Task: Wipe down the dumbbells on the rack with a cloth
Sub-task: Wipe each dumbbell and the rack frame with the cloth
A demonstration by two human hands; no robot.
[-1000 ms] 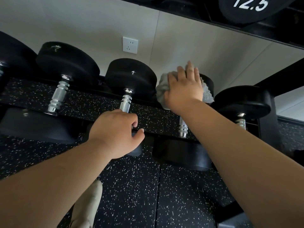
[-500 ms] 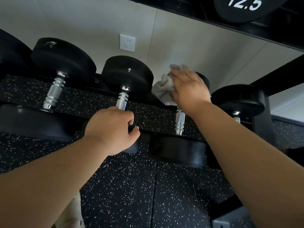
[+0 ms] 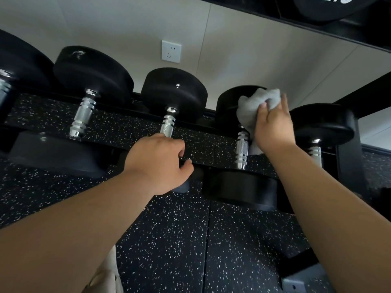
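Several black dumbbells with chrome handles lie in a row on the low rack (image 3: 131, 112). My right hand (image 3: 273, 125) grips a crumpled grey cloth (image 3: 257, 106) and presses it against the right side of the far head of one dumbbell (image 3: 234, 102). Its chrome handle (image 3: 242, 148) shows just left of my wrist. My left hand (image 3: 160, 162) is closed over the near end of the neighbouring dumbbell (image 3: 173, 92), hiding most of its near head.
Another dumbbell (image 3: 323, 123) sits close on the right, beside a black rack upright (image 3: 349, 166). Two larger dumbbells (image 3: 91, 70) lie to the left. An upper shelf holds a big weight (image 3: 330, 7). A wall socket (image 3: 171, 51) is behind. Speckled rubber floor (image 3: 169, 240) lies below.
My right hand slid with the cloth from the top of the dumbbell head around to its right side and lower. My left hand kept its hold.
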